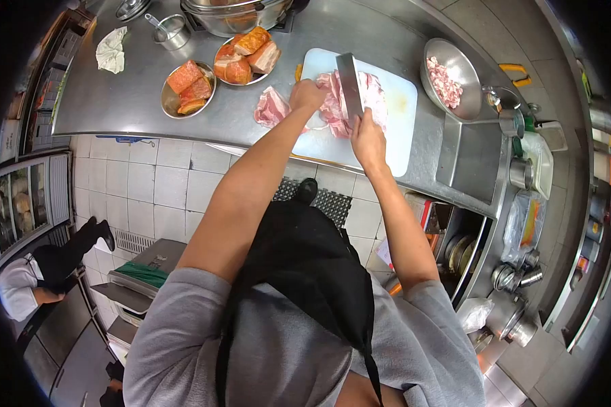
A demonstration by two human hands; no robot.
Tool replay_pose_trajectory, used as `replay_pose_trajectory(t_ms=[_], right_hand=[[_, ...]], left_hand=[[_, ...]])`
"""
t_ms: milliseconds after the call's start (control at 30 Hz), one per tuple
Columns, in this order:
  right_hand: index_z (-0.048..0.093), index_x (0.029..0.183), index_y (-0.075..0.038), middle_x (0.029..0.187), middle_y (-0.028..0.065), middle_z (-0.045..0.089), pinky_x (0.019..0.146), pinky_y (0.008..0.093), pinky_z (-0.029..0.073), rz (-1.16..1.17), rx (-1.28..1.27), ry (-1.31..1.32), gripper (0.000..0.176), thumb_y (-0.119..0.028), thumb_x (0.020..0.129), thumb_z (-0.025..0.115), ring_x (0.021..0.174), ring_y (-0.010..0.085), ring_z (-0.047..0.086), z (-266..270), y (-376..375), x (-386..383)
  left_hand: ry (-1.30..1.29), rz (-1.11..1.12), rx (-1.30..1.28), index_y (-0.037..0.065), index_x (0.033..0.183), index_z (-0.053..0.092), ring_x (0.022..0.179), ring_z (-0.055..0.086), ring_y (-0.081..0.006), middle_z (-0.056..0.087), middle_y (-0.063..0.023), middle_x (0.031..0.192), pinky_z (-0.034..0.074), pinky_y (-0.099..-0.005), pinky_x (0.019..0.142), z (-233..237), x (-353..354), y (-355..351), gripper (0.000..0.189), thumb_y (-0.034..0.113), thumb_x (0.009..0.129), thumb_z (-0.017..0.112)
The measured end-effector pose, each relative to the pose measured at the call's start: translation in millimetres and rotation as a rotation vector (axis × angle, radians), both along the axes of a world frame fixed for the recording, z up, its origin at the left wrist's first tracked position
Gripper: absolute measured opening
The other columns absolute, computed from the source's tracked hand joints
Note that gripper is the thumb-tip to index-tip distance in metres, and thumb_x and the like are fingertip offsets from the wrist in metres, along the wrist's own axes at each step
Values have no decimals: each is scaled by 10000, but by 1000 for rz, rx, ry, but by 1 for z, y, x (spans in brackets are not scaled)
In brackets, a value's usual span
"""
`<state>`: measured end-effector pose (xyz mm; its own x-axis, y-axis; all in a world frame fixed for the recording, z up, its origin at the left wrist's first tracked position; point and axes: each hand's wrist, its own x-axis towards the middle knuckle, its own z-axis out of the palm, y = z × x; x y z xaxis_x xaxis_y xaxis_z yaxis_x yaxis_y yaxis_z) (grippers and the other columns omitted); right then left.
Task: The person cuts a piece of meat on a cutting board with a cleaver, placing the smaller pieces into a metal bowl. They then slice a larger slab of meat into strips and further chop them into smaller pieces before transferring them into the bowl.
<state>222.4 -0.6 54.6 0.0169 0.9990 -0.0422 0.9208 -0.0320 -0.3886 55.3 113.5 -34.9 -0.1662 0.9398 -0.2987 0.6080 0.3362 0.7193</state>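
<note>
My right hand (368, 139) is wrapped round the handle of a cleaver (349, 87), whose wide blade lies across a slab of raw meat (334, 105). With its fingers curled, my left hand (307, 95) holds the left edge of that slab, and its fingertips are partly hidden. The meat rests on a white cutting board (402, 125). Another pale pink piece of meat (271, 107) lies at the board's left edge, below my left hand. To the right, a large steel bowl (469, 80) contains small chopped pieces of meat (444, 85).
Two steel bowls with orange-brown chunks of meat (192, 88) (247, 55) stand left of the board. Farther left are a small saucepan (172, 32) and a crumpled cloth (111, 50). A sink (469, 159) is at the right. Another person (47, 275) is at the lower left.
</note>
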Motion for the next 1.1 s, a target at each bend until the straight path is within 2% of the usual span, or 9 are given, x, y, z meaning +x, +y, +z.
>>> replay_pose_trajectory(t_ms=[167,400,533,767,800,933,1033,1067,1100], right_hand=[[528,1180,10,844,297,706,717,589,534,-10,-51,-72,258,-213,1051,520,787,510,691,-23,28,-8],[495,1173,14,814,317,685,691,602,521,-71,296,217,262,-217,1052,516,759,526,673,69,40,-47],[506,1219,56,911,323,711,799,603,534,20,-158,-166,294,-168,1028,499,903,519,696,-33,51,-25],[565,1220,27,1050,334,704,875,555,532,-64,-254,228,335,-244,1023,572,1019,500,680,-10,71,22],[554,1236,24,1020,318,713,829,561,535,28,-114,98,334,-240,1032,572,972,503,688,-10,69,20],[537,1162,17,828,305,700,705,596,516,-66,331,256,284,-246,1056,546,785,517,680,48,56,-28],[516,1089,26,751,288,676,647,568,510,-221,355,218,245,-217,1061,527,758,495,687,48,49,-51],[513,1137,25,818,311,692,705,588,528,-62,110,-60,276,-239,1057,500,817,491,700,-35,59,-19],[542,1147,30,905,319,708,779,592,542,-30,-125,-152,313,-262,1047,492,883,485,707,-38,56,-23]], left_hand=[[-51,82,35,-12,936,736,995,723,-394,741,-250,997,569,-461,880,-29,-1,9,442,411,813,767],[-346,153,88,9,795,649,819,703,-374,718,-202,840,546,-438,752,-40,-7,-2,318,281,755,811],[-324,103,90,14,797,646,822,702,-382,714,-207,829,544,-442,748,-28,-4,-18,288,251,771,807],[-213,24,185,4,779,629,813,696,-402,707,-228,816,543,-451,735,-32,-30,-4,331,278,790,814],[-225,27,171,2,778,626,811,695,-403,706,-229,817,542,-454,736,-33,-30,-5,333,275,787,815],[-296,32,165,1,779,618,802,688,-404,700,-229,816,538,-463,737,-35,-29,-6,327,260,774,818],[-262,43,219,5,780,616,786,681,-407,690,-224,792,537,-464,727,-33,-27,-2,302,233,767,814],[-236,40,232,6,780,616,780,678,-408,686,-222,781,537,-463,722,-31,-24,-9,292,223,765,812],[-258,28,213,8,780,616,785,678,-411,685,-223,784,535,-467,722,-33,-20,-18,285,221,768,804]])
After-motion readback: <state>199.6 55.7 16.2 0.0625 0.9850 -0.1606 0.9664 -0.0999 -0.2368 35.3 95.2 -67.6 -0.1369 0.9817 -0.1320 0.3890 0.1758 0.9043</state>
